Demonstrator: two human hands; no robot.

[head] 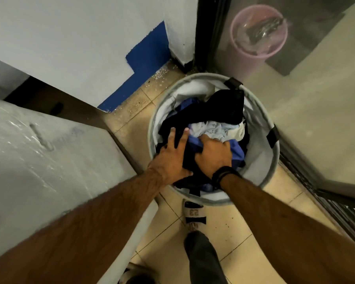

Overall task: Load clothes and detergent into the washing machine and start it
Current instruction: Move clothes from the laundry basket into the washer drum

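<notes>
Step in hand: pulling clothes (211,128) out of the round grey laundry hamper (260,160) sitting on the tiled floor. Left hand (170,158) is lying with fingers spread flat on dark fabric near the hamper's near rim. Right hand (213,152) is curling its fingers into a blue garment (237,150), gripping it. Washing machine not identifiable here. Next move probably needs both hands bunching a load and lifting it clear of the rim.

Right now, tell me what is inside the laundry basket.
The laundry basket holds black, blue and white clothes. The left hand and right hand cover some; lower layers are hidden.
</notes>
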